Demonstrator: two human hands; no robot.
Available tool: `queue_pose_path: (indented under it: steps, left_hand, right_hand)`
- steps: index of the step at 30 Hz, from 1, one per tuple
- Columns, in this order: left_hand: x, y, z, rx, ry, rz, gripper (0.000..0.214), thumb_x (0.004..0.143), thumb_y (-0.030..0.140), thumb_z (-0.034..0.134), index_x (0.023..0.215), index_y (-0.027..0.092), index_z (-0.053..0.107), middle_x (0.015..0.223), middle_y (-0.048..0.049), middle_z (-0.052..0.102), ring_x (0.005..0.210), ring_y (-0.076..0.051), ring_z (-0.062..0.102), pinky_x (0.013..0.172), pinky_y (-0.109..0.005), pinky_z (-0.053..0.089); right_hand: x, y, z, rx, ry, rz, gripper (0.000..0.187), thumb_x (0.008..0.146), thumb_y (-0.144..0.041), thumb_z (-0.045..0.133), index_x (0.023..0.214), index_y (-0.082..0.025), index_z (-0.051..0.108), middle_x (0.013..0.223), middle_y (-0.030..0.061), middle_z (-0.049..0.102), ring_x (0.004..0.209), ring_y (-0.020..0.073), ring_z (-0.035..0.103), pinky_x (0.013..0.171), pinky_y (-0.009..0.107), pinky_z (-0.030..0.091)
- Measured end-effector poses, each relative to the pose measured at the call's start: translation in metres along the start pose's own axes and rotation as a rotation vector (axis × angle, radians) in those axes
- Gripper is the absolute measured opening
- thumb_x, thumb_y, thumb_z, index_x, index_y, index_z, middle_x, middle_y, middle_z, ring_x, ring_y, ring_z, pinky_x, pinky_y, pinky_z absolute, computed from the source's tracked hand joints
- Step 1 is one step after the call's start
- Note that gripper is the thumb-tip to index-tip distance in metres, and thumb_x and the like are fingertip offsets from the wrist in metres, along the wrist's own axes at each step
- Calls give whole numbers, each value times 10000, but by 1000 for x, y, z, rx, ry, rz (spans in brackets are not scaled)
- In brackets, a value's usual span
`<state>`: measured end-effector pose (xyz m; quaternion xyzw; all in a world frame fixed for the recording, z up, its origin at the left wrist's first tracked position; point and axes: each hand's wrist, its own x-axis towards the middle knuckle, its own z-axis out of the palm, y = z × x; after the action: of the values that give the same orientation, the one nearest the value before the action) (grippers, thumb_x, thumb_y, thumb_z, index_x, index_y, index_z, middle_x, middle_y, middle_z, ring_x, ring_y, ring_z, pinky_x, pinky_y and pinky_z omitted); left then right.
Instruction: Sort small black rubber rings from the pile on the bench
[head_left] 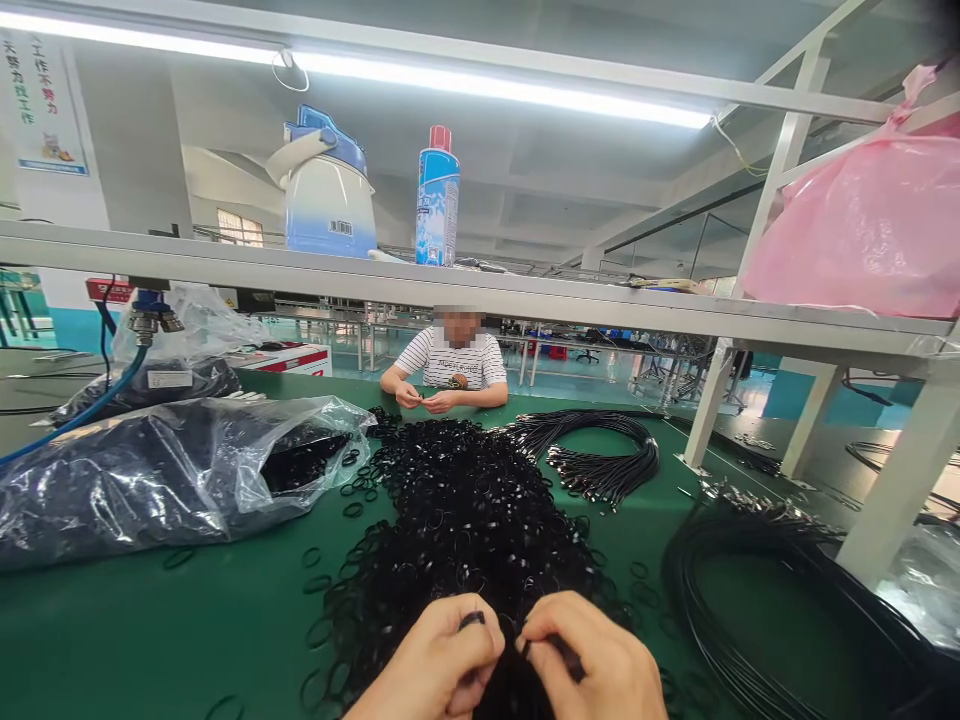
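Above the near end of a large heap of black rings (457, 500), both my hands are close together. My left hand (450, 650) is closed, with a black ring (472, 619) showing between its thumb and curled index finger. Beside it, my right hand (592, 650) pinches a thin black ring (524, 650) between thumb and fingertips. Its other fingers curl under and are partly hidden. The rings are thin loops; some lie loose on the green tabletop (150, 640) left of the heap.
A clear plastic bag (187, 470) of black parts lies left. Coiled black cables (615, 455) and a larger cable bundle (720, 590) lie right. Overhead, a shelf (480, 290) holds a jug (330, 200), a spray can (438, 205) and a pink bag (862, 220). A person (450, 365) sits opposite, hands together.
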<state>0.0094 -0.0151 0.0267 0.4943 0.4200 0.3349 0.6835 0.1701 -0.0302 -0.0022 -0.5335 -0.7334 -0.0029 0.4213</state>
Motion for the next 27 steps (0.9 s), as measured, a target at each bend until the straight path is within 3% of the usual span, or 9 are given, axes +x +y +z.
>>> queue_pose_path:
  steps: [4, 8, 11, 13, 16, 20, 23, 27]
  left_hand:
    - [2, 6, -7, -46, 63, -25, 157, 678, 204, 511, 590, 193, 381, 525, 80, 361, 406, -25, 182, 369, -181, 43]
    - [2, 5, -8, -91, 58, -27, 132, 696, 262, 597, 682, 159, 514, 581, 45, 455, 438, -33, 294, 375, -165, 97]
    - [1, 3, -6, -211, 46, -34, 290, 721, 364, 621, 897, 138, 576, 735, -32, 577, 517, -74, 429, 385, -164, 190]
    - [0, 2, -6, -260, 9, -45, 383, 736, 435, 618, 955, 125, 571, 781, -65, 606, 534, -90, 456, 390, -174, 234]
    - [-1, -1, -4, -293, -83, -56, 386, 739, 464, 634, 913, 123, 586, 776, -64, 608, 543, -94, 473, 395, -173, 251]
    - [-1, -6, -1, -384, -170, -75, 308, 688, 405, 724, 738, 130, 594, 670, 1, 546, 573, -75, 497, 502, -162, 356]
    - [2, -7, -2, -297, -204, -35, 240, 729, 331, 693, 753, 108, 611, 696, -15, 561, 525, -45, 452, 469, -147, 338]
    - [9, -8, -7, -49, -27, 107, 162, 746, 221, 589, 868, 115, 599, 741, -46, 608, 466, -61, 438, 362, -162, 263]
  right_hand:
    - [9, 11, -15, 105, -20, 223, 138, 779, -196, 525, 678, -244, 605, 752, -46, 677, 618, 128, 629, 570, 196, 460]
    - [9, 26, -16, -57, -156, 68, 266, 785, -113, 472, 805, -299, 661, 863, -57, 710, 751, 165, 671, 652, 235, 501]
    - [6, 27, -11, -90, -97, -59, 355, 835, -86, 385, 911, -303, 655, 1026, -31, 692, 876, 181, 662, 750, 272, 509]
    - [4, 21, -8, 0, -46, -81, 313, 878, -126, 364, 930, -278, 633, 983, -6, 689, 867, 173, 649, 752, 261, 503]
    - [2, 6, -1, 170, -21, -79, 225, 892, -192, 401, 952, -275, 601, 899, 0, 669, 812, 169, 621, 714, 250, 485]
    - [-1, -5, 9, 209, -85, -80, 169, 818, -176, 478, 881, -265, 606, 829, -2, 634, 747, 176, 585, 668, 255, 458]
    - [0, -1, 7, 251, -107, 9, 185, 817, -169, 434, 754, -233, 596, 750, 1, 623, 700, 165, 588, 628, 240, 442]
    - [8, 6, -6, 405, -208, 269, 194, 804, -221, 459, 805, -239, 652, 734, -8, 677, 616, 150, 604, 566, 216, 437]
